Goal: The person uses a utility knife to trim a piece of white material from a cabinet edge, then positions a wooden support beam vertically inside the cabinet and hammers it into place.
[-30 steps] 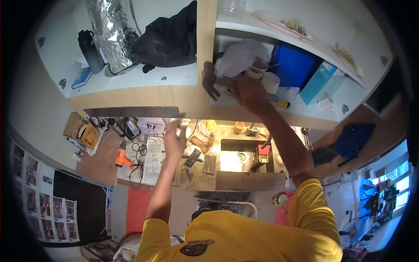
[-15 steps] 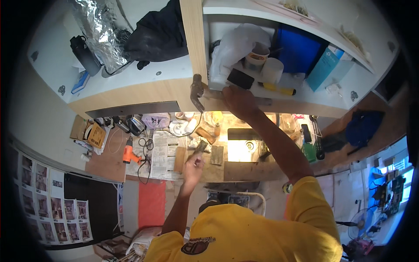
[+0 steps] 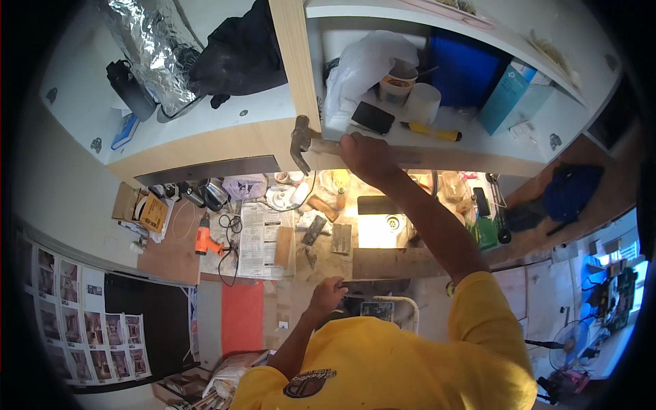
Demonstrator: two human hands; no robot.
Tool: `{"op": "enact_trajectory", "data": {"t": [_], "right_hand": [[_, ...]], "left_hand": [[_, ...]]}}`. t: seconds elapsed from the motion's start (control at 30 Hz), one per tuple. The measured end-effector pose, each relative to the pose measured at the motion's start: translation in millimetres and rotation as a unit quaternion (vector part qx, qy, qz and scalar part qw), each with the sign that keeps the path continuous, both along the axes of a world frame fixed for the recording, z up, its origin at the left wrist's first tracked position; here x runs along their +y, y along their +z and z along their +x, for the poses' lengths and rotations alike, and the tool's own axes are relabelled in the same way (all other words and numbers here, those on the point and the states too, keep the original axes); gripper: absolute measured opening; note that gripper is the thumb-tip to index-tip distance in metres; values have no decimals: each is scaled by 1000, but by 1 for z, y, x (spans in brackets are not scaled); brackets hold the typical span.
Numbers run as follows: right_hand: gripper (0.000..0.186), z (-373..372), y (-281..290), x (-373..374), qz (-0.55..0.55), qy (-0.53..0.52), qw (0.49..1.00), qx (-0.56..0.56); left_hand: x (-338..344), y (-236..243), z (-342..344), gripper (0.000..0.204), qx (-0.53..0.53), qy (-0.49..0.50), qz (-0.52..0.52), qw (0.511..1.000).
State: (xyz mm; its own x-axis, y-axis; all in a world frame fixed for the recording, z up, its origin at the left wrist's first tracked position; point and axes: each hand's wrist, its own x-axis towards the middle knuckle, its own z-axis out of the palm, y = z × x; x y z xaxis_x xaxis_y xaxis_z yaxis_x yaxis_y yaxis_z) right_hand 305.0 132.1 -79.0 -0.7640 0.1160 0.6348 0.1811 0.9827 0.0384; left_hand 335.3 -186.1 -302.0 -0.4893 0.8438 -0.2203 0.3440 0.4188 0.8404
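Observation:
My right hand (image 3: pixel 369 158), raised to the front edge of the upper cabinet, is closed around the wooden handle of a claw hammer (image 3: pixel 301 143). The hammer lies nearly level, its dark metal head to the left of my fist. Lower down, just in front of the counter's near edge, my left hand (image 3: pixel 328 298) is closed with its fingers curled. Whatever those fingers may hold is too small or hidden to name. Beyond it on the counter lie a dark rectangular block (image 3: pixel 313 230), a grey-brown flat piece (image 3: pixel 342 239) and a tan wooden strip (image 3: pixel 283 246).
An orange power tool (image 3: pixel 206 236) with a black cord lies left on the counter beside printed sheets (image 3: pixel 262 239). A lit sink (image 3: pixel 383 232) is set in the middle. The cabinet shelf holds a black phone-like slab (image 3: pixel 373 117), a yellow-handled tool (image 3: pixel 432 131) and a white cup (image 3: pixel 424 102).
My left hand has drawn back from the dark block toward me, past the counter's edge. My right hand and the hammer have shifted slightly left.

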Motion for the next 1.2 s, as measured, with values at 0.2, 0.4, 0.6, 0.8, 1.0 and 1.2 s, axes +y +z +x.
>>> {"op": "enact_trajectory", "data": {"t": [0.2, 0.4, 0.6, 0.8, 1.0, 1.2], "right_hand": [[22, 12, -11, 6, -66, 11, 998, -18], [22, 18, -32, 11, -70, 11, 997, -33], [19, 31, -38, 8, -63, 29, 997, -31], [16, 35, -49, 20, -39, 60, 997, -36], [18, 30, -45, 24, -31, 53, 997, -52], [18, 29, 3, 20, 4, -14, 993, -118]], "left_hand": [[-39, -26, 11, 44, -22, 5, -74, 997], [-54, -41, 9, 45, 34, -17, -113, 993], [-55, -32, 7, 43, 40, -11, -121, 992], [-40, -16, 6, 41, 34, -20, -98, 994], [-28, -14, 2, 39, 30, 10, -83, 996], [-13, 7, 1, 37, 30, 35, 5, 999]]}}
